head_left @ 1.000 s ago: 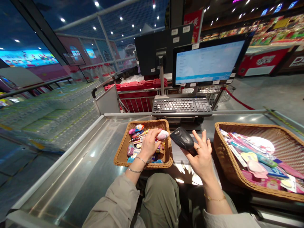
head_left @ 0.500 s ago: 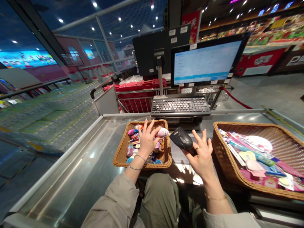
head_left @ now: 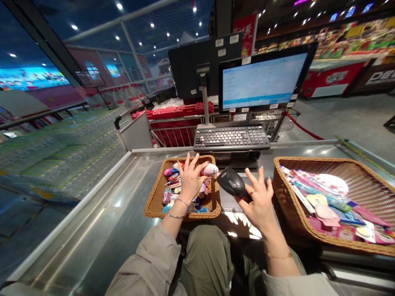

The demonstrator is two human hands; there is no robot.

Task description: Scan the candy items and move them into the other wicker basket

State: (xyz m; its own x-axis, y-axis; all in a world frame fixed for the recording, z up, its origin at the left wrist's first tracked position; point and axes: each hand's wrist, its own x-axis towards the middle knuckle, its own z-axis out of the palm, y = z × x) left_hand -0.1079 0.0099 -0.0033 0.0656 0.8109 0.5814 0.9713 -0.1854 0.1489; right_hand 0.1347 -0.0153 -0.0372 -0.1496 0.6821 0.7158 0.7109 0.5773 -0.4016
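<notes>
Between thumb and index finger, my left hand [head_left: 191,177] pinches a small pink-and-white egg-shaped package [head_left: 210,169], its other fingers spread. That hand is above the right part of a wicker basket [head_left: 153,205] filled with small packaged goods. My right hand [head_left: 258,199] holds a black barcode scanner [head_left: 231,181] by thumb and lower fingers, the other fingertips raised. The scanner's head points left at the egg, close to it; whether they touch I cannot tell. The scanner's handle is mostly hidden by my hand.
A larger wicker basket [head_left: 279,193] with toothbrush-like packs and other items stands at the right. Behind the metal counter [head_left: 123,197] are a keyboard [head_left: 231,137], a lit monitor [head_left: 262,80] and a second screen's back [head_left: 188,70]. A shopping cart [head_left: 173,133] is beyond.
The view has shifted slightly, so everything sits a little further left. Both hands keep their holds, and the egg and scanner stay close together.
</notes>
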